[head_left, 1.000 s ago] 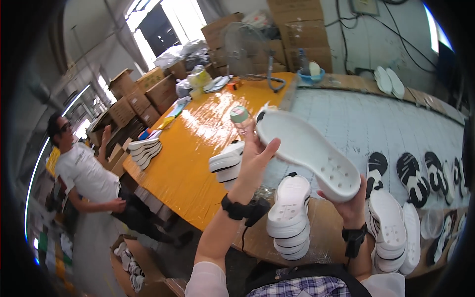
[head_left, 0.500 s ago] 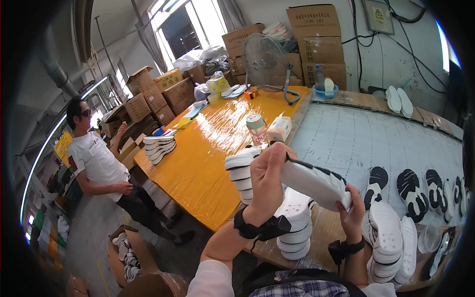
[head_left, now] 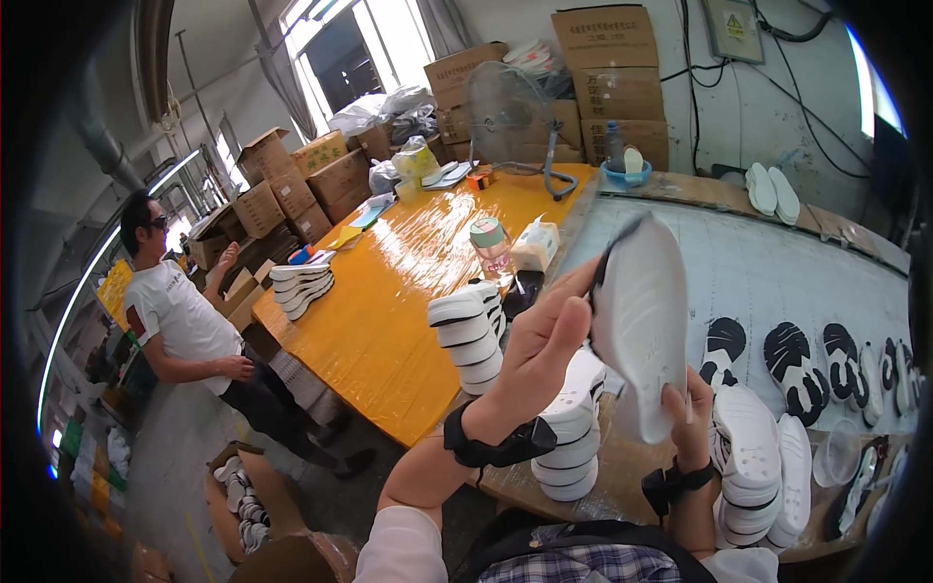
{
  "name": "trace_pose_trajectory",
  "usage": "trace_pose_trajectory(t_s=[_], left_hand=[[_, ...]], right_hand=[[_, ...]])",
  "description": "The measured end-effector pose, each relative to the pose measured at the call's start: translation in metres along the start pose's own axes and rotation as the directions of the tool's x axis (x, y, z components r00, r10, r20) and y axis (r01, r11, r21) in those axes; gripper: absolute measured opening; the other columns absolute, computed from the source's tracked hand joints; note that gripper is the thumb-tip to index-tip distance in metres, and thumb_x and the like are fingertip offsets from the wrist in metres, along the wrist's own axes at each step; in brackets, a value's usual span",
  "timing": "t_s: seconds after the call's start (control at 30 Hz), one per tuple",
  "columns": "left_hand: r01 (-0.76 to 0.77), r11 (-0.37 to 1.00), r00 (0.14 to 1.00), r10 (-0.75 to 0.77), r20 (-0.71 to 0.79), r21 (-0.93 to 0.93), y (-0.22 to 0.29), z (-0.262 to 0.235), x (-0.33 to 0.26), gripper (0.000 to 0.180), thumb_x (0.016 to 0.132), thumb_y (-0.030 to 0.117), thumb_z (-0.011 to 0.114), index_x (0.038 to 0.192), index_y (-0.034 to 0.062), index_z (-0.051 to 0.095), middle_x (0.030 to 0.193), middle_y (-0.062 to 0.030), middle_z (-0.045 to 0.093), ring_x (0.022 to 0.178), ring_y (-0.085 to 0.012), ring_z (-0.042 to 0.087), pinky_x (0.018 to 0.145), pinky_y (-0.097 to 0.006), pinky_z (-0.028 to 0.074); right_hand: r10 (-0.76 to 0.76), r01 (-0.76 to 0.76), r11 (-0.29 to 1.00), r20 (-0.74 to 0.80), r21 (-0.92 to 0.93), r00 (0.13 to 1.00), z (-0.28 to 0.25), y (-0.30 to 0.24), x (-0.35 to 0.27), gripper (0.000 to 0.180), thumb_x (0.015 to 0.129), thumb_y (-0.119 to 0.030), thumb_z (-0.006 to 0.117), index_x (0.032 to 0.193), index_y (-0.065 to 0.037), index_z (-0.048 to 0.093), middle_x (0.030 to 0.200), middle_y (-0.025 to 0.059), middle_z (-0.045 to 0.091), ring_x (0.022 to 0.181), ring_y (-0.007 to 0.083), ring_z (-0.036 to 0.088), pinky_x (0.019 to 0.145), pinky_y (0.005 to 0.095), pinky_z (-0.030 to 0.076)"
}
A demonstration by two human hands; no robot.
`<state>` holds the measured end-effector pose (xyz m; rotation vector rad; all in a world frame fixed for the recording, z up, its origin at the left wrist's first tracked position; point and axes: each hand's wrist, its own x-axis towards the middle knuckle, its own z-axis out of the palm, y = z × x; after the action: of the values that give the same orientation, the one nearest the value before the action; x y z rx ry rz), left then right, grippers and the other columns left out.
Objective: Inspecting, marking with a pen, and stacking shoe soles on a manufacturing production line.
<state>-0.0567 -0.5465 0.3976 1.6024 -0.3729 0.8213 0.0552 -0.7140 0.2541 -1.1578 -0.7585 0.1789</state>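
Note:
Both my hands hold a white shoe sole with a dark edge, raised above the bench and tipped upright, its hollow white side toward me. My left hand grips its dark-edged left side, thumb along the rim. My right hand pinches the lower end. Partly hidden below my left hand is a stack of white soles. Another stack of soles stands at the orange table's near corner. By my right wrist are more stacked white soles.
Black-and-white soles line the grey bench at right, with a clear plastic cup nearer. The orange table bears a bottle, a tissue pack and a fan. A person stands at left near a floor box.
The sole has swung from lying sideways to nearly upright, its hollow side now showing. My left hand has turned with it; my right hand stays at the lower end. The view has shifted slightly.

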Motion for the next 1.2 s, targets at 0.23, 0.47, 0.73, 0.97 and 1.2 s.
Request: trace_pose_trajectory(t_s=[0.23,0.47,0.73,0.97,1.2], left_hand=[[0.223,0.964,0.963,-0.241,-0.117,-0.148,-0.024,0.015,-0.001,0.076,0.086,0.012,0.057,0.138,-0.0016,0.003,0.120,-0.0155,0.045,0.108,-0.0171,0.047,0.086,-0.026,0.042],[0.544,0.687,0.775,-0.631,-0.025,-0.481,-0.034,-0.008,-0.021,0.054,0.091,0.013,0.041,0.137,0.0007,0.015,0.117,-0.0157,0.049,0.098,-0.0194,0.055,0.084,-0.028,0.046],[0.629,0.395,0.636,-0.756,0.152,-0.670,-0.028,-0.042,-0.057,0.034,0.091,0.018,0.048,0.113,-0.0078,0.043,0.094,-0.0132,0.054,0.082,-0.0176,0.055,0.075,-0.026,0.047],[0.895,0.402,0.358,-0.906,0.225,0.195,-0.051,-0.062,-0.029,0.041,0.092,0.016,0.046,0.131,0.0037,0.039,0.113,-0.0050,0.054,0.095,-0.0101,0.054,0.082,-0.023,0.043],[0.498,0.495,0.118,-0.852,0.510,0.712,-0.062,-0.066,-0.011,0.044,0.092,0.023,0.046,0.130,0.0015,0.038,0.119,-0.0114,0.051,0.107,-0.0135,0.047,0.091,-0.025,0.036]], right_hand=[[0.288,-0.260,0.876,-0.009,0.407,0.958,0.026,-0.045,0.008,0.052,0.081,-0.025,0.059,0.121,0.005,0.046,0.107,0.0106,0.057,0.092,0.0135,0.056,0.072,0.0268,0.047],[-0.210,0.216,0.976,0.121,-0.038,0.970,0.064,-0.068,-0.004,0.079,0.070,-0.027,0.075,0.131,0.004,0.035,0.111,0.0122,0.057,0.099,0.0174,0.056,0.085,0.0286,0.044],[0.030,-0.039,0.986,0.059,0.159,0.998,0.036,-0.021,-0.009,0.039,0.095,-0.026,0.039,0.119,0.004,0.045,0.096,0.0141,0.064,0.089,0.0184,0.060,0.085,0.0297,0.043],[0.549,-0.508,0.808,0.070,-0.298,0.833,-0.002,0.073,-0.054,0.042,0.089,-0.024,0.051,0.119,0.005,0.045,0.110,0.0180,0.057,0.100,0.0228,0.056,0.088,0.0332,0.042],[0.480,-0.457,0.877,0.246,-0.151,0.842,0.020,0.114,-0.077,0.066,0.083,-0.029,0.060,0.132,0.004,0.030,0.120,0.0220,0.049,0.110,0.0244,0.049,0.092,0.0327,0.038]])
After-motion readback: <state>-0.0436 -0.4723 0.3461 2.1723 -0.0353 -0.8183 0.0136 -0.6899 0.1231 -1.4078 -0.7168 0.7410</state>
